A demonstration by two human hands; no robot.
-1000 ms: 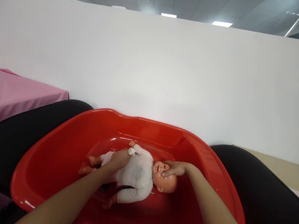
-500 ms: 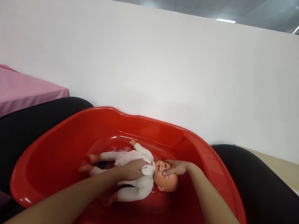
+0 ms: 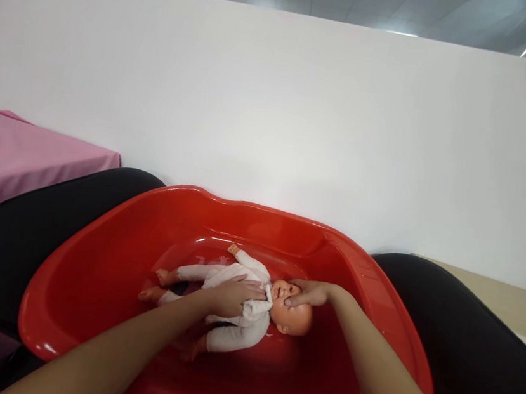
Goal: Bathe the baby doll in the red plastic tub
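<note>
Doll (image 3: 246, 334) beneath left hand (image 3: 236, 297), forearm (image 3: 129, 347) aslant

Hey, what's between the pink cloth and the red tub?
In the head view, a glossy, rounded black surface lies between the pink cloth and the red tub.

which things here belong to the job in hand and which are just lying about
In use:
- doll, lying in the red tub
- white cloth at the left hand
- right hand, on the doll's head

Apparently background:
- pink cloth
- white partition
- beige surface
</note>
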